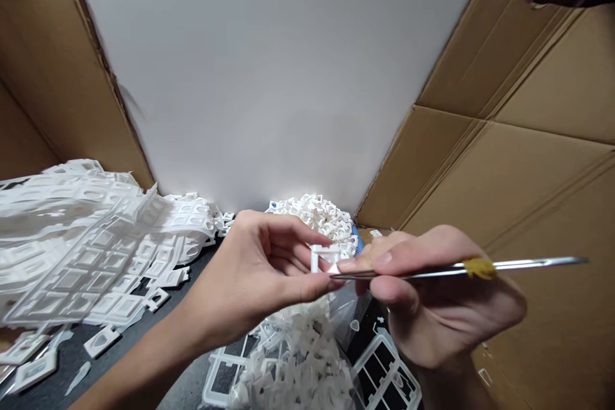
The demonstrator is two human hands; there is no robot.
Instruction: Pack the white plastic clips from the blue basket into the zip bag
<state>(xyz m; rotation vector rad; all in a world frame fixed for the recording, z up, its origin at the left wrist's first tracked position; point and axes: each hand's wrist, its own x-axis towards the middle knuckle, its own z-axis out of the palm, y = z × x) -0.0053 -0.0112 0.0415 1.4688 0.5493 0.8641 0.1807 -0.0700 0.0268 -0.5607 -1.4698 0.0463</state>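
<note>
The left hand (259,262) is pinching a small white frame (314,259) between its thumb and fingers, with the palm side turned toward the frame. The right hand (432,307) is pinching a pair of metal tweezers (442,271) between thumb and fingers, just to the right of the white frame. The tweezers are lying nearly level, their tips pointing at the lower edge of the white frame by the left thumb; whether they are touching it, I cannot tell. A yellow wrapping (480,268) is circling the tweezers toward the end away from the white frame.

Below the white frame, a clear bag (302,359) is holding a heap of white scraps, and a white grid (384,384) is lying to the lower right. Just beyond the white frame, a pile of small white pieces (312,214) is rising, with something blue (358,240) showing at its right edge. Well to the left of the white frame, a stack of white molded sheets (86,237) is spreading over the dark surface (132,333), and a loose white piece (102,341) is lying near it. Farther out, cardboard is standing on both sides of the white frame, and a pale panel (264,77) is rising behind it.
</note>
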